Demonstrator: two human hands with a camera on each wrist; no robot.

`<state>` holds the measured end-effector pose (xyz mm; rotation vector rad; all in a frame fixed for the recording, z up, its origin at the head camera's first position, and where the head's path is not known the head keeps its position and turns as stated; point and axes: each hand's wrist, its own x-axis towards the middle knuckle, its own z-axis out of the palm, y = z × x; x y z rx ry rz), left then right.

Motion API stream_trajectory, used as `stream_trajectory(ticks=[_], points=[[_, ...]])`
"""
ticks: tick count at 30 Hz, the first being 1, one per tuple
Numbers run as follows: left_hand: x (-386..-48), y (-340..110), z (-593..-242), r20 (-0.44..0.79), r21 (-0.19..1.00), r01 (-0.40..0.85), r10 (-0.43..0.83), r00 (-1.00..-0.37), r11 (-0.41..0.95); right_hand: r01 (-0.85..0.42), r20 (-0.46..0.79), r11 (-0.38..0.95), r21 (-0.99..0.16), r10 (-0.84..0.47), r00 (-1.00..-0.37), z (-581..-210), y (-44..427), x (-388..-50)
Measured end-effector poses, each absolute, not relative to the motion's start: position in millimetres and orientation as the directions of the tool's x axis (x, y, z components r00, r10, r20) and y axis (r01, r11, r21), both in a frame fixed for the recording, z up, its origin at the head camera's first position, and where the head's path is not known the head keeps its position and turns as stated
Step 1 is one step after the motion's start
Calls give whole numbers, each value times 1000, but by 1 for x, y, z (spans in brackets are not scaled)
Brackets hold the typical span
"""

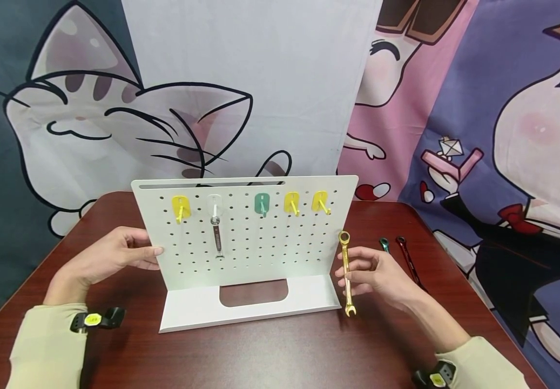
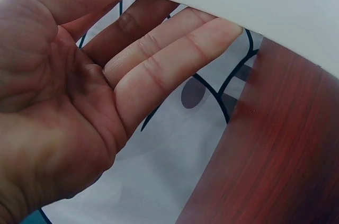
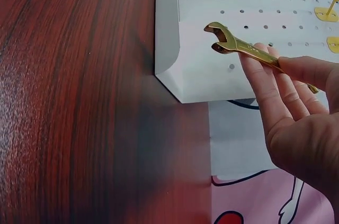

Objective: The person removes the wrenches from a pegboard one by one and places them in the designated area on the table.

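Observation:
A white pegboard stand [image 1: 255, 254] stands upright on the table. My left hand [image 1: 114, 256] holds its left edge, thumb in front and fingers behind; the left wrist view shows the fingers [image 2: 175, 60] reaching behind the panel. In my right hand [image 1: 377, 275] is a gold combination wrench [image 1: 345, 270], pinched between thumb and fingers beside the board's right edge, ring end up and open end down. The right wrist view shows the open jaw of the wrench [image 3: 249, 49] clear of the fingers. A silver wrench with a dark handle [image 1: 217, 237] hangs from a white hook [image 1: 215, 202].
Across the board's upper part are yellow hooks [image 1: 181, 208] and a green hook [image 1: 262, 203]. Behind my right hand, a green wrench [image 1: 384, 244] and a dark red wrench [image 1: 408, 259] lie on the brown table [image 1: 260, 351]. Printed cloth [image 1: 260, 65] hangs behind.

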<state>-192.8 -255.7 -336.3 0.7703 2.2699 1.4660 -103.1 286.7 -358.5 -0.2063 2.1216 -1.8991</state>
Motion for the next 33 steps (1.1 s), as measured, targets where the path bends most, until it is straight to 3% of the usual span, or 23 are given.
stream_trajectory(ticks=[16,33], points=[[-194,-254,-335,-13,896,248,579,-815,368,82,-131,183,-980,-272,-953,-359,300,-104],[-194,-255,-337,-13,898,248,586,-810,363,107,-133,127,-986,-225,-965,-361,318,-104]])
